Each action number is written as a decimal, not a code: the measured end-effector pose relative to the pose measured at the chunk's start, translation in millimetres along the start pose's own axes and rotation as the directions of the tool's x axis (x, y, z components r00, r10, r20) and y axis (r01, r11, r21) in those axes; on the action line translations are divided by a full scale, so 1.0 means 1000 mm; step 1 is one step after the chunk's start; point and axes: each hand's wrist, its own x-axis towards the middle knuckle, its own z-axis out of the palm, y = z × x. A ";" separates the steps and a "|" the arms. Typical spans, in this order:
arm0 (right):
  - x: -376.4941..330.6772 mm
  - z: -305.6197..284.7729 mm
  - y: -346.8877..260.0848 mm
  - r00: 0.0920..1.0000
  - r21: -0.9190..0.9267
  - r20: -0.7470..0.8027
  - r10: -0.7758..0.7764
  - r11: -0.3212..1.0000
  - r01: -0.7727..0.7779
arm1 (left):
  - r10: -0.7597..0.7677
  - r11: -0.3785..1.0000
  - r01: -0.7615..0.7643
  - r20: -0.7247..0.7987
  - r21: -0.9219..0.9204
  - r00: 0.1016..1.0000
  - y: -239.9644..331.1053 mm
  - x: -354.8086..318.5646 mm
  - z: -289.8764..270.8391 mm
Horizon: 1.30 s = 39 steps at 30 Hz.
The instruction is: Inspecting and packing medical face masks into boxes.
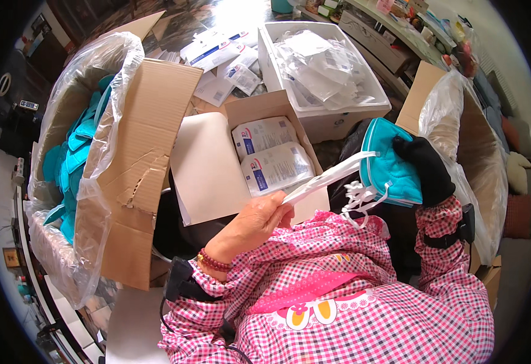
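home packing room: cartons (150, 121), sofa (511, 142)

On our left stands a large plastic-lined cardboard box (138, 151) with folded teal face masks (74, 158) in it. Right of it, before us, a small open carton (265, 106) holds two sealed white packets (271, 151). Behind the carton sits a white plastic bin (338, 118) filled with clear wrappers (323, 67); another lined box (459, 121) stands on our right.
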 end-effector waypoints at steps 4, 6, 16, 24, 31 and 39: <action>-0.002 -0.001 -0.002 1.000 0.002 -0.005 0.014 1.000 -0.014 | -0.162 0.986 0.163 0.039 -0.025 0.986 0.009 -0.002 -0.004; -0.006 0.004 -0.006 1.000 0.002 -0.003 0.023 1.000 -0.023 | -0.180 0.980 0.179 0.012 0.083 0.984 -0.002 -0.007 -0.007; -0.009 0.027 -0.007 0.998 0.042 -0.004 -0.059 0.997 0.059 | -0.220 0.975 0.221 0.035 -0.030 0.975 -0.018 -0.008 0.005; -0.003 0.019 -0.005 0.998 -0.010 0.060 0.026 1.000 -0.026 | -0.239 0.890 0.300 0.208 -0.344 0.948 -0.017 -0.017 -0.018; -0.005 0.024 0.003 0.996 0.062 0.093 0.010 0.998 -0.016 | -0.287 0.858 0.316 0.132 -0.406 0.949 -0.009 -0.016 -0.008; -0.001 0.022 0.013 0.995 0.238 0.101 0.000 0.971 -0.024 | -0.322 0.731 0.381 0.206 -0.567 0.924 -0.012 -0.011 -0.006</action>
